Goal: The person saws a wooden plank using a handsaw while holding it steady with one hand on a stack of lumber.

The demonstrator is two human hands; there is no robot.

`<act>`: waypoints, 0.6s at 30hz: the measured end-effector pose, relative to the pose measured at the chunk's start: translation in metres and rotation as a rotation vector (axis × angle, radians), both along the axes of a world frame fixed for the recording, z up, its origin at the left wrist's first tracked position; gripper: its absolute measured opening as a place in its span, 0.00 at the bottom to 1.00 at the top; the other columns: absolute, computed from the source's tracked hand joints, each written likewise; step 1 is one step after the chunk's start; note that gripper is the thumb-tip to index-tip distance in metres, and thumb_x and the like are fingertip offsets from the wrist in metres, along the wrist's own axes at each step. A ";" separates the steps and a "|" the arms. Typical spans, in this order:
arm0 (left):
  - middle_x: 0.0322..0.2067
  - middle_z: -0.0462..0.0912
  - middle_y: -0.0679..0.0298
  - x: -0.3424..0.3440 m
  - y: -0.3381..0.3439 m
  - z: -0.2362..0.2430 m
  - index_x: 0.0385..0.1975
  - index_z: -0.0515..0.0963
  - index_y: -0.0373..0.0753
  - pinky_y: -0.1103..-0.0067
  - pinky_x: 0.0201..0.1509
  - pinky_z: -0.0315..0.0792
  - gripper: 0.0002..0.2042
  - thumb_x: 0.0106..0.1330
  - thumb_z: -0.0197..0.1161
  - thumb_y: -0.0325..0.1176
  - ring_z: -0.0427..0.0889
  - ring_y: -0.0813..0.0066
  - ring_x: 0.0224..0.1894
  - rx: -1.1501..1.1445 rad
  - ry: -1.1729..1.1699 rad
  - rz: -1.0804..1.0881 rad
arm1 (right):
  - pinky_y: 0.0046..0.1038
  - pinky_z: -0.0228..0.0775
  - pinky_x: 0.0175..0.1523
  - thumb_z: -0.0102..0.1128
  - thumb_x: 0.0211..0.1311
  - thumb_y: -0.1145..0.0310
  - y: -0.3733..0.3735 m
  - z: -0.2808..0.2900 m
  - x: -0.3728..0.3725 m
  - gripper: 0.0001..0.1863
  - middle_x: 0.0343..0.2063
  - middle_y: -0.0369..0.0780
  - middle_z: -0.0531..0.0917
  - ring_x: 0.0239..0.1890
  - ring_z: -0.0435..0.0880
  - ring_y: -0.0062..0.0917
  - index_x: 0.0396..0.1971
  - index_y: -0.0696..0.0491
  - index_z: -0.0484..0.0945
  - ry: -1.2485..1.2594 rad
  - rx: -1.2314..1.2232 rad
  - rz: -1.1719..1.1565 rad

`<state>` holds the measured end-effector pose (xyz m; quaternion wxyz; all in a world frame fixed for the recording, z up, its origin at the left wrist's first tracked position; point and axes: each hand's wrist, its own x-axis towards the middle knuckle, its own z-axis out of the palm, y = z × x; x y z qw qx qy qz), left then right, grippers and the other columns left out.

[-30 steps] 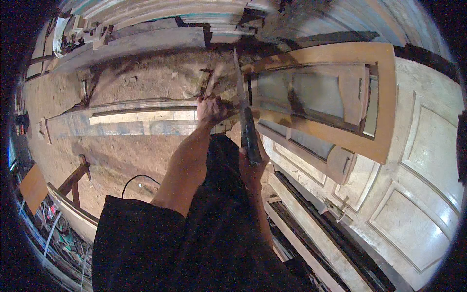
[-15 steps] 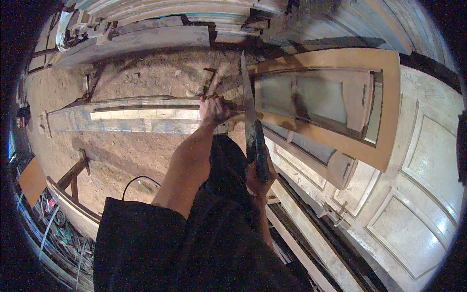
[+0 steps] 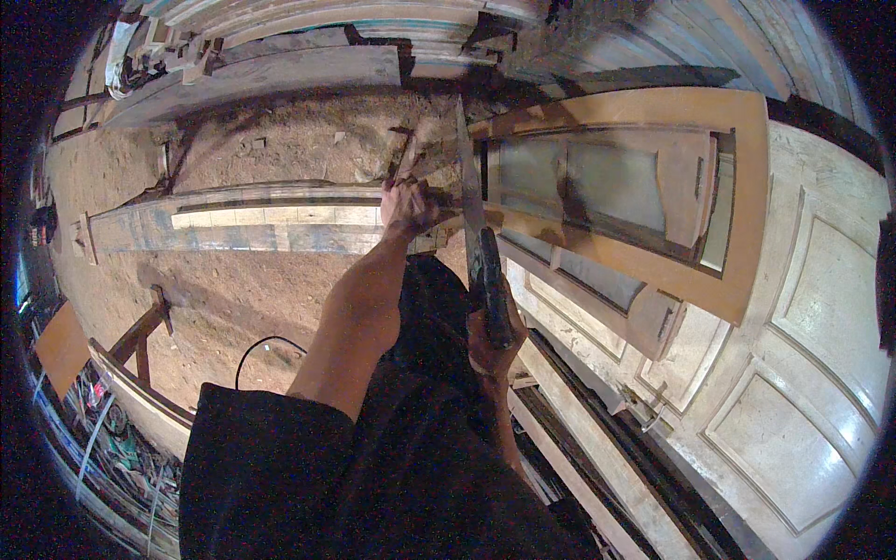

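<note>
A handsaw (image 3: 470,177) with a dark handle is gripped by my right hand (image 3: 492,347); its blade points away from me. My left hand (image 3: 407,207) is closed at the right end of a pale wooden strip (image 3: 271,217), pressing it down on a long narrow wooden bench (image 3: 317,240). Short marks cross the strip at intervals. The saw blade passes just to the right of my left hand, by the short wood end that sticks out beyond it. Whether the teeth touch that wood cannot be made out.
Right of the saw lies a brown door frame with glass panes (image 3: 737,205), over a pale panelled door (image 3: 793,439). Long boards (image 3: 597,448) lie by my right side. Stacked planks (image 3: 280,70) line the far side. A wooden trestle (image 3: 140,345) stands at left on the dirt floor (image 3: 224,299).
My right hand and the saw have shifted slightly to the left. My left hand stays nearly in place on the wooden strip.
</note>
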<state>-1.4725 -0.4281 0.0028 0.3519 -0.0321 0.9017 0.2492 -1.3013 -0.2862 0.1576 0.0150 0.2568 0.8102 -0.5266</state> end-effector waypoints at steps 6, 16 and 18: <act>0.52 0.79 0.51 0.042 -0.021 -0.115 0.49 0.79 0.42 0.59 0.71 0.57 0.23 0.58 0.57 0.49 0.71 0.51 0.61 0.014 0.176 0.076 | 0.23 0.72 0.51 0.56 0.57 0.79 -0.021 -0.004 -0.036 0.26 0.46 0.42 0.84 0.44 0.81 0.21 0.59 0.64 0.73 0.124 0.034 0.031; 0.47 0.83 0.57 0.006 0.002 -0.020 0.43 0.83 0.45 0.58 0.66 0.61 0.31 0.50 0.64 0.66 0.79 0.60 0.54 -0.024 0.124 -0.077 | 0.22 0.72 0.51 0.58 0.60 0.77 -0.001 0.001 -0.053 0.25 0.43 0.41 0.84 0.44 0.81 0.21 0.58 0.65 0.74 0.069 -0.086 -0.172; 0.44 0.84 0.58 -0.001 -0.002 0.001 0.41 0.84 0.45 0.59 0.65 0.62 0.30 0.50 0.64 0.65 0.80 0.61 0.52 -0.046 0.052 -0.059 | 0.22 0.72 0.48 0.58 0.59 0.76 0.003 -0.007 -0.035 0.25 0.42 0.40 0.84 0.40 0.80 0.19 0.58 0.65 0.74 0.181 -0.080 -0.127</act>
